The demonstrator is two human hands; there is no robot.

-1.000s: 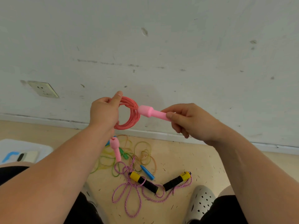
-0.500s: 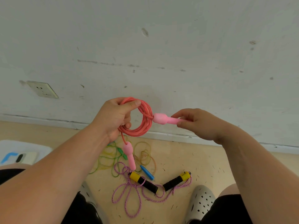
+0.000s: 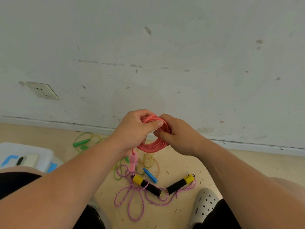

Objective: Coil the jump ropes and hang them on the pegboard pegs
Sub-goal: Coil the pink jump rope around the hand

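Currently your left hand (image 3: 133,129) grips the coiled pink jump rope (image 3: 152,145) at its top, thumb laid across the strands, while your right hand (image 3: 179,137) curls round the coil's right side; both are held in front of the wall (image 3: 165,63), above the floor (image 3: 184,162). One pink handle (image 3: 132,160) hangs below your left hand. On the floor beneath lie a purple braided rope (image 3: 135,188) with yellow-and-black handles (image 3: 148,185), a green-handled rope (image 3: 81,142) and a blue handle (image 3: 150,175), all loose.
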